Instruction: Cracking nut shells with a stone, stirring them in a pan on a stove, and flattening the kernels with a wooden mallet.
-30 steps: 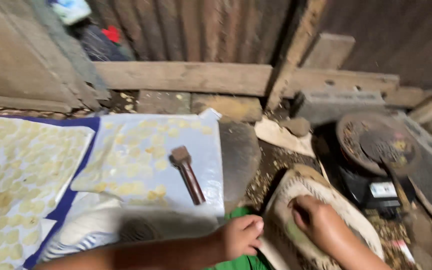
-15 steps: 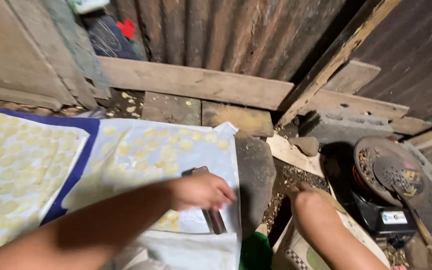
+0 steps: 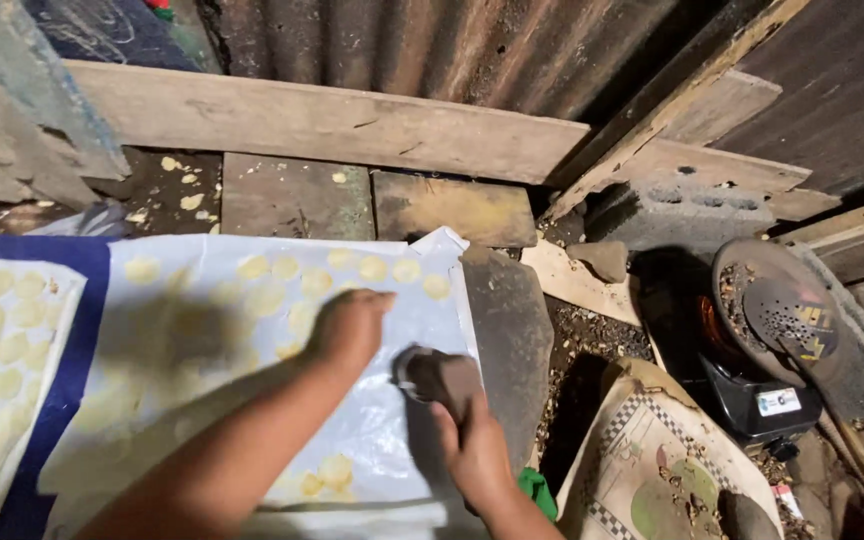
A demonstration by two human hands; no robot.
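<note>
A brown wooden tool (image 3: 439,377) sits on the clear plastic sheet (image 3: 252,340), near its right edge. The right hand (image 3: 472,450) grips the tool's handle, fingers curled round it. The left hand (image 3: 349,328) rests on the sheet just left of the tool, fingers loosely bent, beside pale yellow flattened discs (image 3: 372,268). A dark flat stone (image 3: 512,340) borders the sheet's right edge; a printed sack (image 3: 652,460) lies further right.

Two hands (image 3: 352,325), one brown tool (image 3: 439,380), two plastic sheets (image 3: 422,330)
</note>
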